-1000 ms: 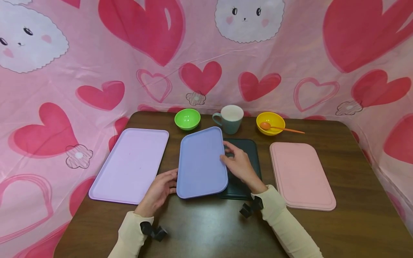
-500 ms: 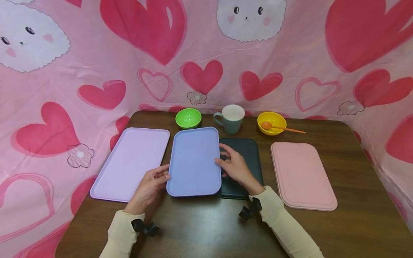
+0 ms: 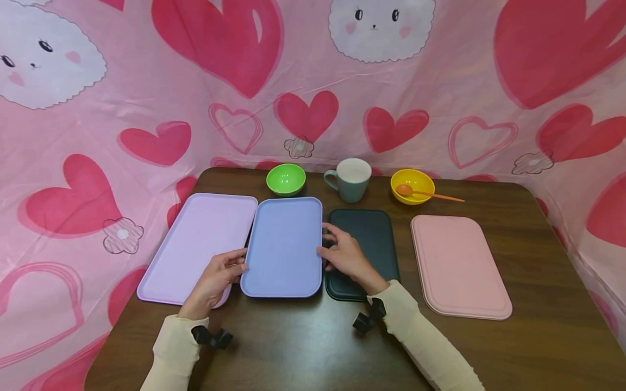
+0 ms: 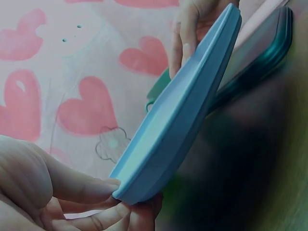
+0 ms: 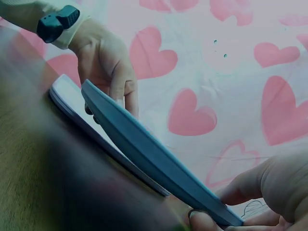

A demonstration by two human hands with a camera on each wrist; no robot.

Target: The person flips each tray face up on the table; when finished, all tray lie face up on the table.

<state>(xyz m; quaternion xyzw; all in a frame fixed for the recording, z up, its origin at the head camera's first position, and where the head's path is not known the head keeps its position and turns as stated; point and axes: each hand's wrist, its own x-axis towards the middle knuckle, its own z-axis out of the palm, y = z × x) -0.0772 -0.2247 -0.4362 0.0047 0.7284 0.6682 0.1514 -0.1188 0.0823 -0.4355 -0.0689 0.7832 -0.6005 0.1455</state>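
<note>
A periwinkle-blue tray [image 3: 283, 247] is held between both hands in the head view, its inside facing up. My left hand [image 3: 217, 277] pinches its left long side, thumb on the rim and fingers underneath, as the left wrist view shows at the tray's edge [image 4: 178, 130]. On the opposite long side, my right hand [image 3: 347, 255] pinches the rim the same way. The lilac tray [image 3: 205, 233] lies just left, partly behind my left hand. A dark green tray [image 3: 369, 239] lies to the right, partly covered by my right hand.
At the back of the wooden table [image 3: 313, 347] stand a green bowl [image 3: 286, 180], a grey-green mug [image 3: 351, 184] and a yellow bowl [image 3: 412, 193] with an orange spoon [image 3: 435, 195] across it. A pink tray [image 3: 459, 266] lies at the right. A pink heart-patterned cloth [image 3: 313, 70] hangs behind.
Both hands have carried the blue tray to the left, from over the dark green tray to beside the lilac one. Its earlier slant has straightened out, and more of the dark green tray shows.
</note>
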